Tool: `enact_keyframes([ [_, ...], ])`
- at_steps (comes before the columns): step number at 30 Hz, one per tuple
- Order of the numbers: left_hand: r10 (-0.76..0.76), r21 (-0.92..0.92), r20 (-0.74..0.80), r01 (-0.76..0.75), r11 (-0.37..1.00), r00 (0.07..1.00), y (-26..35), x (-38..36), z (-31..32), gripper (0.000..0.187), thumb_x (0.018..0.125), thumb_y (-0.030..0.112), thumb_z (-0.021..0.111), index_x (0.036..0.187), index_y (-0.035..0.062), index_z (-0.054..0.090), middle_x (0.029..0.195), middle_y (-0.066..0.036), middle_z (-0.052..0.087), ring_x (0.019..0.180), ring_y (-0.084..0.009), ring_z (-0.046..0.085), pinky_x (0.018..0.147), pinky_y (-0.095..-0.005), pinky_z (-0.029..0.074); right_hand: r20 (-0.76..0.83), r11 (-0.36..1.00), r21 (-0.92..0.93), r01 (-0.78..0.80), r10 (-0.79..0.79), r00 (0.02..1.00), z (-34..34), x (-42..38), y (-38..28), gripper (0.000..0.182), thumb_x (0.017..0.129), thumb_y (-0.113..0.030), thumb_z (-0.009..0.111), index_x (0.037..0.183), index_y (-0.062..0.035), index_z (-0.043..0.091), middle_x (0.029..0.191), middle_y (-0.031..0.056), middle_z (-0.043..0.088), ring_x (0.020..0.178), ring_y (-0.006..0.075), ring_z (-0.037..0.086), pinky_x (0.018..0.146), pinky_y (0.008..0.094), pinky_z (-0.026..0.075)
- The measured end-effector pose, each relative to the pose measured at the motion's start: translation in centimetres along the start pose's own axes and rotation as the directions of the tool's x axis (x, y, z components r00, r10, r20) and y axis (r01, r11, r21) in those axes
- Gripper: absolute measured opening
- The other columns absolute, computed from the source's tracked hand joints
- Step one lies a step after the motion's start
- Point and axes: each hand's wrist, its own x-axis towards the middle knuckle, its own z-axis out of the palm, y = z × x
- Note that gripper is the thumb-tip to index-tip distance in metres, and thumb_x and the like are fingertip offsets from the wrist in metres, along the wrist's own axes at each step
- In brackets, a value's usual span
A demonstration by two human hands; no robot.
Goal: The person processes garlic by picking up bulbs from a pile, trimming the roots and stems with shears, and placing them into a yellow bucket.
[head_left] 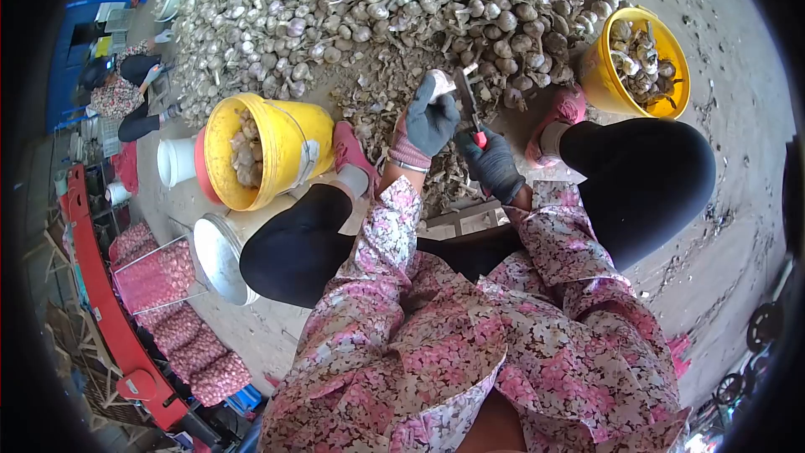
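Observation:
My left hand (431,122), in a grey glove with a pink cuff, is closed around a whitish garlic bulb (442,84) at its fingertips. Close beside it, my gloved right hand (493,166) grips pruning shears (465,97) with a red handle. The dark blades point up and away from me, with their tips right by the bulb. Beneath both hands lies a litter of stem and skin scraps (381,105). Beyond them spreads a large heap of garlic (335,13).
A yellow bucket (289,138) with garlic stands at left, and another yellow bucket (599,75) with garlic at right. White buckets (225,256) stand left of my knee. Farther left are red mesh sacks (180,331), a red beam (109,310) and another person (126,92) sitting.

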Motion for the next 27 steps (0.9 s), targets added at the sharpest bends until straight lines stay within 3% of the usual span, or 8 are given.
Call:
enact_keyframes([
  [5, 0.294, 0.244, 0.173, -0.33, 0.912, 0.94, 2.2, -1.5, -3.1, 0.034, 0.078, 0.013, 0.071, 0.109, 0.0072, 0.058, 0.09, -0.005, 0.062, 0.075, -0.0151, 0.059, 0.067, -0.0282, 0.05, 0.044, 0.964, 0.224, -0.141, 0.135, 0.99, -1.0, -0.3, -0.2, 0.022, 0.086, -0.022, 0.063, 0.095, -0.0035, 0.055, 0.068, 0.004, 0.055, 0.062, 0.0166, 0.053, 0.059, 0.0306, 0.044],
  [7, 0.622, 0.911, 0.233, -0.391, 0.13, 0.748, 2.3, -2.8, -2.8, 0.046, 0.069, 0.005, 0.075, 0.111, 0.0044, 0.056, 0.094, -0.005, 0.061, 0.087, -0.0171, 0.06, 0.079, -0.0292, 0.049, -0.02, 0.876, -0.264, 0.403, -0.422, 0.906, -0.5, -0.9, -1.9, 0.032, 0.082, -0.027, 0.066, 0.102, -0.0049, 0.053, 0.073, 0.0117, 0.058, 0.065, 0.0282, 0.057, 0.06, 0.035, 0.045],
  [11, 0.646, 0.943, 0.324, -0.288, -0.165, 0.691, 1.2, -3.6, -3.6, 0.056, 0.061, 0.001, 0.077, 0.112, 0.004, 0.054, 0.104, -0.005, 0.061, 0.095, -0.0157, 0.059, 0.086, -0.0299, 0.047, 0.096, 0.508, -0.794, 0.334, -0.438, 0.894, -0.7, -1.5, -4.0, 0.057, 0.075, -0.029, 0.069, 0.121, -0.0063, 0.047, 0.092, 0.0177, 0.06, 0.082, 0.036, 0.059, 0.073, 0.0424, 0.049],
  [15, 0.572, 0.94, 0.14, -0.29, 0.18, 0.808, 0.4, -3.9, -2.9, 0.055, 0.062, 0.0, 0.075, 0.112, 0.0039, 0.054, 0.105, -0.007, 0.061, 0.096, -0.0166, 0.059, 0.087, -0.0298, 0.047, 0.104, 0.541, -0.794, 0.277, -0.327, 0.939, -0.6, -1.3, -2.8, 0.053, 0.075, -0.031, 0.068, 0.118, -0.0084, 0.048, 0.09, 0.0185, 0.062, 0.082, 0.0376, 0.061, 0.071, 0.0461, 0.048],
  [21, 0.415, 0.838, 0.376, -0.495, 0.229, 0.829, 1.0, -4.8, -3.1, 0.055, 0.064, -0.004, 0.075, 0.115, 0.0051, 0.053, 0.106, -0.005, 0.059, 0.097, -0.0151, 0.058, 0.085, -0.0296, 0.048, 0.18, 0.553, -0.809, 0.197, -0.086, 0.98, -1.2, 1.9, 2.0, 0.032, 0.079, -0.033, 0.062, 0.098, -0.007, 0.059, 0.072, 0.0206, 0.062, 0.075, 0.0362, 0.063, 0.068, 0.0472, 0.048],
  [23, 0.603, 0.7, 0.252, -0.573, 0.427, 0.757, 3.2, -4.6, -3.2, 0.044, 0.073, 0.0, 0.069, 0.114, 0.0038, 0.053, 0.098, -0.005, 0.06, 0.093, -0.014, 0.059, 0.08, -0.0295, 0.051, 0.169, 0.767, -0.612, 0.193, -0.112, 0.979, -0.6, 1.8, 4.1, 0.031, 0.08, -0.034, 0.063, 0.09, -0.0047, 0.062, 0.07, 0.0219, 0.061, 0.071, 0.0342, 0.064, 0.065, 0.0461, 0.048],
  [25, 0.695, 0.49, 0.203, -0.686, 0.537, 0.69, 7.2, -5.7, -3.4, 0.06, 0.076, 0.024, 0.072, 0.126, 0.0025, 0.047, 0.114, -0.01, 0.057, 0.103, -0.0212, 0.057, 0.094, -0.0332, 0.045, 0.2, 0.968, -0.011, -0.25, 0.248, 0.948, 0.3, 0.8, 2.3, 0.035, 0.087, -0.041, 0.06, 0.089, -0.0062, 0.064, 0.065, 0.0085, 0.06, 0.055, 0.0221, 0.059, 0.053, 0.0353, 0.047],
  [27, 0.832, 0.261, -0.12, -0.792, 0.552, 0.541, 13.2, -6.3, -6.3, 0.065, 0.079, 0.036, 0.069, 0.128, 0.0015, 0.045, 0.117, -0.013, 0.056, 0.104, -0.0254, 0.057, 0.096, -0.038, 0.045, 0.19, 0.823, 0.339, -0.456, 0.415, 0.89, 0.6, 0.5, -1.1, 0.031, 0.09, -0.04, 0.055, 0.088, -0.0099, 0.061, 0.069, 0.0037, 0.058, 0.057, 0.0191, 0.056, 0.053, 0.0325, 0.047],
])
